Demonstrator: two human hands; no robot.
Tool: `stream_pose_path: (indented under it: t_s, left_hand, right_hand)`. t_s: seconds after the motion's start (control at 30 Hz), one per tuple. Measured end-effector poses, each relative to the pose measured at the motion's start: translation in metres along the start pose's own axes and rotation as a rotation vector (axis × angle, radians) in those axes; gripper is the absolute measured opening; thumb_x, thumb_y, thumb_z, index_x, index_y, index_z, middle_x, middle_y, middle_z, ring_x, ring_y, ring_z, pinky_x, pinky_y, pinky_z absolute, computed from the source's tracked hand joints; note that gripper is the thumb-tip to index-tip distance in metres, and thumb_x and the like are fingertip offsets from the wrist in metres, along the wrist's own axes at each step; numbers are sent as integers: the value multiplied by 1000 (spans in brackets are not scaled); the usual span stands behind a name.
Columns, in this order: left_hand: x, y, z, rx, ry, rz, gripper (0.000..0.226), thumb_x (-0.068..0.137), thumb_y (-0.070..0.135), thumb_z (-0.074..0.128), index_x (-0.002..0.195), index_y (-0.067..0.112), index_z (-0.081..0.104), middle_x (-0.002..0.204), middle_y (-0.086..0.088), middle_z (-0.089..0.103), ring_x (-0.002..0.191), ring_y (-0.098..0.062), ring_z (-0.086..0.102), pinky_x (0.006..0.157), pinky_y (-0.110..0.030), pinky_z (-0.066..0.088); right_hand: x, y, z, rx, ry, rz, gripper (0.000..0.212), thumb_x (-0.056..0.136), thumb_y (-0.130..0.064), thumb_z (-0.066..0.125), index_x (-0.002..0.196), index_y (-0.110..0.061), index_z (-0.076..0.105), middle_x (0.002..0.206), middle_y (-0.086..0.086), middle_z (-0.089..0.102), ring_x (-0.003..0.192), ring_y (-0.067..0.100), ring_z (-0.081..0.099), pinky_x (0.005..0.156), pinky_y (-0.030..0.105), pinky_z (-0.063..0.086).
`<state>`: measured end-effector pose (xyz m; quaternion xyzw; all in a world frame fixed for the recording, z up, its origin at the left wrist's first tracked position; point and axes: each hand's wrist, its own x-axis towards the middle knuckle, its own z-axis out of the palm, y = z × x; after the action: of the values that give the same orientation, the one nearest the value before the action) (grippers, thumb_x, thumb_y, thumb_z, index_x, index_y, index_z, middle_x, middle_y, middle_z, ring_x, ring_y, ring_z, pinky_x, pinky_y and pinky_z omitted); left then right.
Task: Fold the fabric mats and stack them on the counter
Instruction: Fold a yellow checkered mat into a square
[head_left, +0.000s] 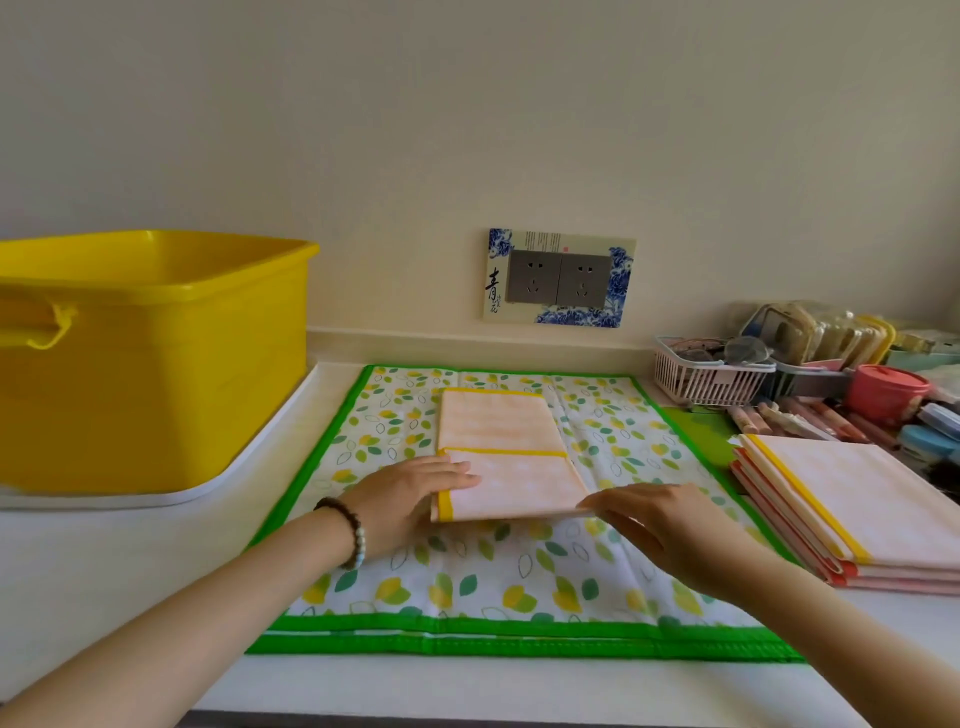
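A pale orange fabric mat with yellow trim (498, 421) lies on a leaf-print cloth with a green border (467, 587). Its near half is folded up over itself, the folded flap (519, 488) resting on the lower part. My left hand (410, 493) lies flat on the flap's left edge, fingers together. My right hand (660, 525) pinches the flap's near right corner. A stack of folded mats (852, 514), pale orange and pink with yellow and red trim, sits on the counter at the right.
A large yellow plastic tub (150, 358) stands at the left on a white tray. At the back right are a white basket (706, 379), a pink lidded pot (883, 395) and assorted small items. A double wall socket (558, 278) is behind the cloth.
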<state>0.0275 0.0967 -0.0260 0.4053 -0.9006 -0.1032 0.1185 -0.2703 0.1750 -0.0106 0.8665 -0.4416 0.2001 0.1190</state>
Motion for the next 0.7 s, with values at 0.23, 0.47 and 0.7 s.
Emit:
stream_pose_path:
  t_s: [0.23,0.47,0.7]
  left_hand:
    - [-13,11,6,-12,-81,54,77,93,-10,34,133,54,17,152,18,20,140,-2,17,116,-20,11]
    - [-36,28,8,115,-101,121,91,83,-19,39,141,48,15,151,22,17,141,1,12,108,-9,4]
    - [-39,24,10,151,-126,152,75,93,-6,32,138,52,19,152,20,19,142,-5,-6,115,-19,1]
  right_hand:
    - [-26,-13,-10,154,89,11,32,88,-47,57,117,-34,63,112,-23,64,101,-6,60,85,14,50]
    - [-11,-7,2,201,-285,160,57,77,-54,34,133,-55,27,144,-35,23,134,-16,16,114,15,16]
    - [-6,-2,23,225,-383,124,51,90,-46,54,137,-51,35,146,-32,27,136,-15,16,111,9,11]
